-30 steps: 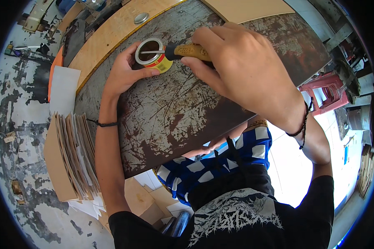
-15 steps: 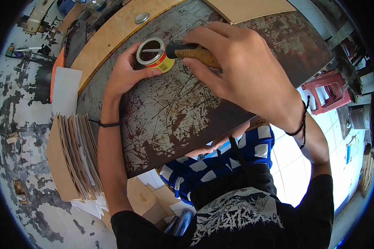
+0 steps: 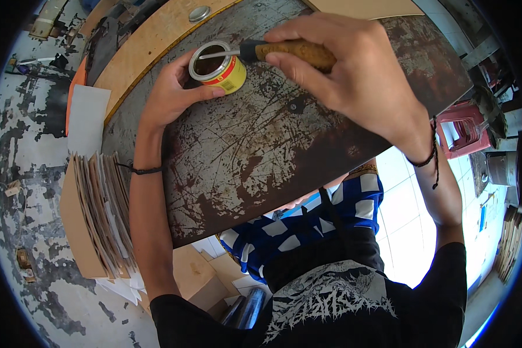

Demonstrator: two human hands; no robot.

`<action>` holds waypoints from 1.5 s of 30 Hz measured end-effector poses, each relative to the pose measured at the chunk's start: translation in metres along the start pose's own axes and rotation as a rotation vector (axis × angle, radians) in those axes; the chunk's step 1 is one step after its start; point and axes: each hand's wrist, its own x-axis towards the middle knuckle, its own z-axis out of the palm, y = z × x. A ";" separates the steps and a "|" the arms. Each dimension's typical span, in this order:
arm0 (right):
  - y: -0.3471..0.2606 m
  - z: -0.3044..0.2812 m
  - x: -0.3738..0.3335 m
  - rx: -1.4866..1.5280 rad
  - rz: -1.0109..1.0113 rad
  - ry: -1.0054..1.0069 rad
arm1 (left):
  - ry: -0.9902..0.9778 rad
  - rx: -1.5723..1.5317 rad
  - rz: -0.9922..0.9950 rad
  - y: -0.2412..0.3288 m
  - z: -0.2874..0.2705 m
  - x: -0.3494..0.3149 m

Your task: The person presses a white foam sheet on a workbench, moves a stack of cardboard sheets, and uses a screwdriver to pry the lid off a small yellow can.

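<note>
My left hand (image 3: 167,93) is wrapped round a small open tin (image 3: 232,78), yellow with a red band and a silvery rim. Dark brown contents show inside it. In my right hand (image 3: 362,72) is a screwdriver (image 3: 298,53) with a worn yellow-brown handle and a black collar, gripped between thumb and fingers. Its thin metal shaft reaches over the rim into the tin's mouth; whether the tip touches the contents I cannot tell. The tin tilts slightly toward me over the scratched dark tabletop (image 3: 238,156). A round metal lid (image 3: 199,14) lies apart, on a wooden board.
The curved wooden board (image 3: 148,49) runs along the table's far left edge. A tan sheet (image 3: 365,7) lies at the back. Stacked brown sheets (image 3: 98,214) stand left of my forearm. A red plastic stool (image 3: 463,129) stands on the floor at right.
My right hand and the screwdriver have shifted slightly right and up in view. The tin has risen slightly too, showing more of its yellow side. Both grips stay the same.
</note>
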 end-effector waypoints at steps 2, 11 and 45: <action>0.003 0.000 0.009 0.039 -0.013 -0.012 | -0.005 -0.018 -0.019 0.001 0.000 -0.002; 0.004 -0.026 0.033 0.340 0.195 -0.187 | -0.036 -0.004 -0.030 0.007 -0.002 -0.005; 0.070 -0.045 0.109 0.281 0.317 -0.580 | -0.133 -0.053 -0.018 0.008 -0.003 0.011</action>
